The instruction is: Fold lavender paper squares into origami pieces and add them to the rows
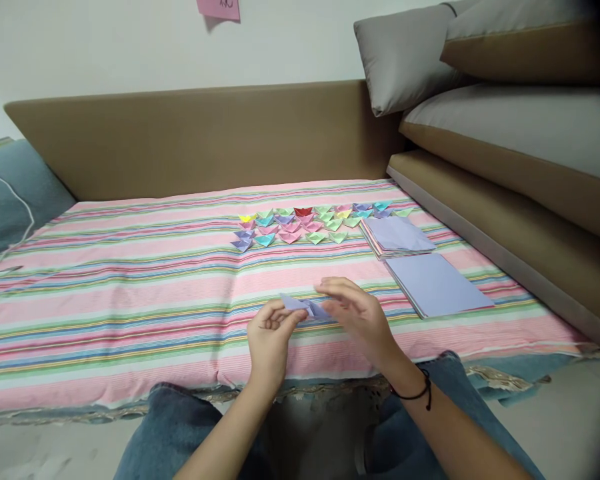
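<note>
A small folded piece of lilac paper [305, 306] is held between both hands just above the striped cloth. My left hand [269, 340] pinches its left end with curled fingers. The paper's right end is gripped by my right hand [357, 319], whose fingers bend over it; a black cord circles that wrist. Farther back on the cloth lie several small folded paper boats [310, 223] in pink, green, blue, purple, yellow and red, set out in rows.
Two stacks of lilac paper sheets [436, 283] [397, 235] lie right of my hands. The pink striped cloth [130, 280] covers a low bed with a brown headboard [205, 133]. Grey cushions [405, 57] are piled at right. My knees in jeans [180, 427] sit below.
</note>
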Tool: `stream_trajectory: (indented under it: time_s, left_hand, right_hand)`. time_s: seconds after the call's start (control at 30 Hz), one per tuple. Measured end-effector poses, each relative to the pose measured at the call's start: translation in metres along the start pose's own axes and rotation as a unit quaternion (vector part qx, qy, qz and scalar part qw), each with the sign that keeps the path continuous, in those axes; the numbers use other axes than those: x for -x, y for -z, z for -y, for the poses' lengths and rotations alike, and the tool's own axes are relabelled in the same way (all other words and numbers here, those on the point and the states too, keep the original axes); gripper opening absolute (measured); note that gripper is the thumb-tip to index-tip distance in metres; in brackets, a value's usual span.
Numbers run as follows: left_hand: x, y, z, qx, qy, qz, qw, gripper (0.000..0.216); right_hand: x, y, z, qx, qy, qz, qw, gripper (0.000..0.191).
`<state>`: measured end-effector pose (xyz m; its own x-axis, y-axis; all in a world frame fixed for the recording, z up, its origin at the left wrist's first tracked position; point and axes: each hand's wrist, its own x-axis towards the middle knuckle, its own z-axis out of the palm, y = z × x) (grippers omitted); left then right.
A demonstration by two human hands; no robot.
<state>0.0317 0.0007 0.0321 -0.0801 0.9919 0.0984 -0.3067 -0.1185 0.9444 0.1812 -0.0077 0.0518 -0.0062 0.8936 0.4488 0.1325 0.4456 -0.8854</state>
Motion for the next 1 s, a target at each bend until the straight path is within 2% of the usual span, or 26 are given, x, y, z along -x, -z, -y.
stream_trajectory:
  time_s: [0.07,0.13,0.27,0.37,0.57,0.67,0.8,1.0]
  left_hand:
    - [-0.002,-0.001,0.002,0.030,0.034,-0.012,0.999,0.018]
    - [-0.003,-0.003,0.003,0.055,0.059,-0.009,0.997,0.020]
    - [-0.001,-0.006,0.002,0.082,0.090,0.010,0.993,0.023]
    - [-0.001,-0.006,0.000,0.090,0.103,0.014,0.990,0.024]
    - [-0.004,-0.004,-0.002,0.107,0.134,0.058,0.983,0.025]
    - [-0.007,-0.002,-0.003,0.063,0.129,0.076,0.987,0.021]
    - [-0.010,0.002,-0.003,-0.007,0.101,0.060,0.993,0.021]
    - [-0.013,0.003,-0.007,-0.005,0.092,0.047,0.995,0.027]
  right_hand:
    - [0.001,-0.004,-0.003,-0.103,-0.103,0.024,0.989,0.046]
    - [0.003,-0.011,-0.006,-0.153,-0.155,0.028,0.976,0.063]
    - [0.005,-0.021,-0.009,-0.186,-0.190,-0.053,0.963,0.054]
    - [0.005,-0.023,-0.009,-0.217,-0.217,-0.084,0.948,0.055]
    - [0.004,-0.020,-0.012,-0.230,-0.236,-0.105,0.938,0.051]
    - [0.002,-0.018,-0.012,-0.220,-0.240,-0.112,0.939,0.053]
    - [0.002,-0.017,-0.012,-0.211,-0.248,-0.110,0.939,0.058]
    - [0.002,-0.021,-0.013,-0.240,-0.235,-0.100,0.937,0.059]
